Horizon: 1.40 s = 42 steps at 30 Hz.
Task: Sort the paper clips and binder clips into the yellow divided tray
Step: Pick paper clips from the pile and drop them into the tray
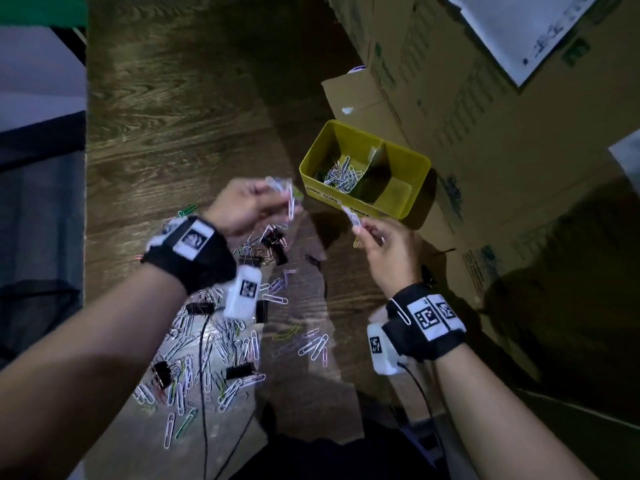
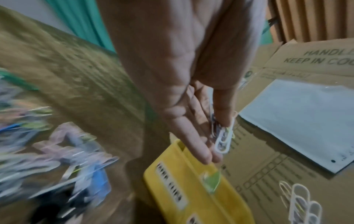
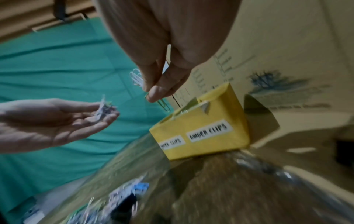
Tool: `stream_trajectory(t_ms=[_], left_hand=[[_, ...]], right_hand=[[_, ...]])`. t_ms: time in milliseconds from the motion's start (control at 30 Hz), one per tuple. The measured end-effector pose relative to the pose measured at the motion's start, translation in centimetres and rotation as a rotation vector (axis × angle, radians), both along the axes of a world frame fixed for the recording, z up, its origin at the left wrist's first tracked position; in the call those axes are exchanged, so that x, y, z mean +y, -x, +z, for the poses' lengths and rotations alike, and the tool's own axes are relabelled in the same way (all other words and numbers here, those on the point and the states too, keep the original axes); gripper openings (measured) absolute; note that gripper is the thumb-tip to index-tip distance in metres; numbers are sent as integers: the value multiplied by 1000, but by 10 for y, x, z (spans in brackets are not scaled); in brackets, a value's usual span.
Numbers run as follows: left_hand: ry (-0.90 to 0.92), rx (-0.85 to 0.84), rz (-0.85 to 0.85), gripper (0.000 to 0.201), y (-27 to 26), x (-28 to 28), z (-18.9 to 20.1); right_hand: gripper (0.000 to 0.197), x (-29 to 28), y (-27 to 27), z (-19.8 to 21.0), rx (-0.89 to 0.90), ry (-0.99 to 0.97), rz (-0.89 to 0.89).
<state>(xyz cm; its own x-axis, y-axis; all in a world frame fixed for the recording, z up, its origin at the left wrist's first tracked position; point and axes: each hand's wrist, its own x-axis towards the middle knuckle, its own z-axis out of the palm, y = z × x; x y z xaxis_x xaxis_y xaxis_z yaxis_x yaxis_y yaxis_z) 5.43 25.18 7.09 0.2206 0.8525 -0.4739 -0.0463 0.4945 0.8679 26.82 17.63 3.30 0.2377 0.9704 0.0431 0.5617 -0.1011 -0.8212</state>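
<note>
- I see my left hand [image 1: 242, 206] raised above the table, thumb pressed against the fingers and pinching a small bunch of paper clips [image 1: 287, 195]; in the left wrist view the fingers [image 2: 191, 136] lie nearly straight with the thumb clamping the bunch [image 2: 223, 139] against them.
- My right hand [image 1: 388, 251] is grasping a few paper clips [image 1: 351, 216] between thumb and forefinger; the right wrist view shows the thumb tip [image 3: 157, 91] closed on a clip [image 3: 163, 104] that hangs below it.
- The yellow divided tray [image 1: 408, 202] stands on the wooden table [image 1: 173, 116], just beyond both hands, its far side near the cardboard boxes [image 1: 485, 116].
- Its left compartment holds a heap of paper clips [image 1: 341, 174]; the right compartment shows bare yellow floor. Labels on the near wall [image 3: 209, 131] read "binder clips" on the right; the left label is partly cut off.
- Loose paper clips [image 1: 221, 351] and black binder clips [image 1: 239, 370] lie scattered on the table beneath my left forearm.
- Open table lies to the left of the tray; boxes close off the right side.
</note>
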Motion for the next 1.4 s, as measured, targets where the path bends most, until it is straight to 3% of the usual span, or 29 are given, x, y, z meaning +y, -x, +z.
stream_trajectory(t_ms=[133,200,267,367,433,533,633,700,767,867,933,1100,1267,1400], left_hand=[[-117,40,-2,10,-31,65,14],[-175,142,-68,5,-49,88,9],[-239,352,-176,9,-66,103,-1],[-330,820,-415,10,-83,115,-22],[-347,1006,-539,21,-86,115,-32],[-463,962,-543,26,-79,107,-31],[-542,706,-277,19,-59,86,-29],[-554,652,-174,19,-46,62,-38],[-579,755,-273,19,-33,31,-52],[-540,925,-569,19,-21,-12,-80],[-463,993,-699,25,-18,-32,-98],[-614,1273,-974,47,-24,-70,-118],[-883,1303,-1162,29,-24,-100,-112],[-817,1167,-1243,32,-3,-127,-118]], right_hand=[[12,39,-2,26,100,-92,-69],[13,62,-3,34,161,-64,-91],[11,83,-4,40,152,-50,-70],[14,114,-7,46,91,-12,-20],[21,134,-8,43,38,59,2],[20,157,-6,33,-100,133,59],[17,171,2,23,-266,200,130],[18,175,7,18,-369,267,191],[20,174,11,14,-455,327,254],[23,169,14,10,-501,350,277],[27,164,15,11,-485,336,277],[29,137,16,22,-362,181,370],[19,70,30,26,-271,77,609],[19,5,28,-4,-309,291,781]])
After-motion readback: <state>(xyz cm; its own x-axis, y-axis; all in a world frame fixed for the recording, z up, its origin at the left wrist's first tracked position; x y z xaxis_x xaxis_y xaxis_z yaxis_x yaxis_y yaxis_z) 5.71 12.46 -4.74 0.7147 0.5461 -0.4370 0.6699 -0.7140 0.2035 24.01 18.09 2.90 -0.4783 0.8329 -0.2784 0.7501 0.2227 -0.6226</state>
